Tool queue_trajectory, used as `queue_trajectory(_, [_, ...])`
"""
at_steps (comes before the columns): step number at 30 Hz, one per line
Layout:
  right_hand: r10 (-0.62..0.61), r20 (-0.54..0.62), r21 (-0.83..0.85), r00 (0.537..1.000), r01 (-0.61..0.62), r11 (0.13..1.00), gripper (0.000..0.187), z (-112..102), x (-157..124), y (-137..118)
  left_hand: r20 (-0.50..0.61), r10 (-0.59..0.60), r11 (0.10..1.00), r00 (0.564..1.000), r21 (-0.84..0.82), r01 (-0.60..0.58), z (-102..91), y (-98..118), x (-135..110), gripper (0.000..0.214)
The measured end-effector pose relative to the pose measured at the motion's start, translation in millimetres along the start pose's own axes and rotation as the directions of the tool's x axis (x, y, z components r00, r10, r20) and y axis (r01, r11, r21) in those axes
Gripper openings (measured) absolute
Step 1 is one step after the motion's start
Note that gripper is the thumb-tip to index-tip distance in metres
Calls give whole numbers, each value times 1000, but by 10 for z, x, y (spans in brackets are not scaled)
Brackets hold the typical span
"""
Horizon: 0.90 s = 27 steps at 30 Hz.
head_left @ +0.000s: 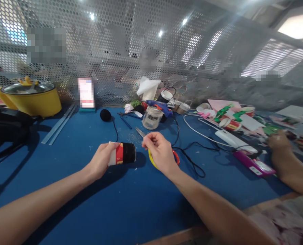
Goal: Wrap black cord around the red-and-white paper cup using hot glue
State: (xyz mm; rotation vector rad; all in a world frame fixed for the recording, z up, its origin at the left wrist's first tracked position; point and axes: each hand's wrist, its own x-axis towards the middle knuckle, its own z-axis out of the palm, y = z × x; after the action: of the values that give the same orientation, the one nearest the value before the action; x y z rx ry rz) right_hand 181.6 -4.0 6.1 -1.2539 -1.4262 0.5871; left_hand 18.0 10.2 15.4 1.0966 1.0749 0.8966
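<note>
My left hand (101, 159) is wrapped around a paper cup (119, 154), which lies sideways above the table. Black yarn (129, 152) covers one end of the cup; the rest shows red and white print. A strand runs from the black yarn ball (105, 115) down towards the cup. Just right of the cup, my right hand (159, 151) is closed with thumb and fingertips together; what they pinch, if anything, is too small to make out. Scissors (140, 132) with yellow and red handles lie behind and under that hand, partly hidden by it.
A glass jar (151, 118) and a blue glue gun (159, 106) stand behind my hands. Glue sticks (58, 125) lie at left near a yellow pot (36, 100). At right are a white power strip (234, 141), a purple box (255, 164), cables, paper scraps and another person's arm (289, 163).
</note>
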Motion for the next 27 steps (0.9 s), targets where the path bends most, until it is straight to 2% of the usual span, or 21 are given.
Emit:
queue_trajectory(2, [43, 73, 27, 996, -45, 999, 21, -12, 22, 8, 35, 50, 996, 998, 77, -52, -17, -28, -23, 25])
queue_trajectory(3, [56, 148, 45, 987, -63, 997, 24, -13, 23, 4, 56, 75, 990, 996, 113, -81, -27, -43, -38, 26])
queue_trajectory(4, [69, 244, 64, 967, -88, 994, 26, -12, 18, -4, 78, 105, 982, 991, 146, -116, -38, -56, -55, 26])
queue_trajectory(6, [95, 436, 93, 895, -150, 984, 30, -7, -2, -28, 126, 189, 955, 974, 207, -212, -57, -74, -85, 25])
queue_trajectory(8, [112, 541, 75, 834, -180, 981, 33, -3, -25, -50, 162, 257, 926, 953, 241, -291, -67, -68, -100, 26])
queue_trajectory(9, [108, 550, 61, 828, -169, 984, 34, -3, -34, -58, 168, 254, 926, 952, 240, -290, -68, -54, -97, 27])
queue_trajectory(11, [52, 511, 32, 858, -79, 996, 35, -7, -46, -67, 157, 170, 965, 973, 175, -197, -58, -5, -75, 29])
queue_trajectory(13, [-76, 447, -12, 891, 91, 996, 38, -10, -50, -75, 112, 35, 999, 993, 21, -38, -38, 56, -42, 31])
queue_trajectory(15, [-209, 415, -75, 885, 262, 962, 40, -5, -56, -84, 104, -107, 985, 989, -121, 119, -17, 104, -16, 29])
queue_trajectory(18, [-299, 434, -127, 850, 386, 914, 42, 18, -78, -89, 128, -170, 974, 977, -129, 187, -2, 118, -7, 25])
queue_trajectory(22, [-334, 439, -127, 834, 426, 896, 43, 41, -109, -74, 82, -126, 991, 989, -31, 128, -12, 70, -6, 21])
queue_trajectory(24, [-316, 364, -118, 876, 380, 917, 37, 5, -79, -76, 57, -103, 995, 993, -6, 104, -23, 55, 8, 20])
queue_trajectory(27, [-213, 125, -121, 969, 228, 966, 24, -168, 120, -111, 29, -77, 996, 997, 37, 76, -39, 52, 36, 20])
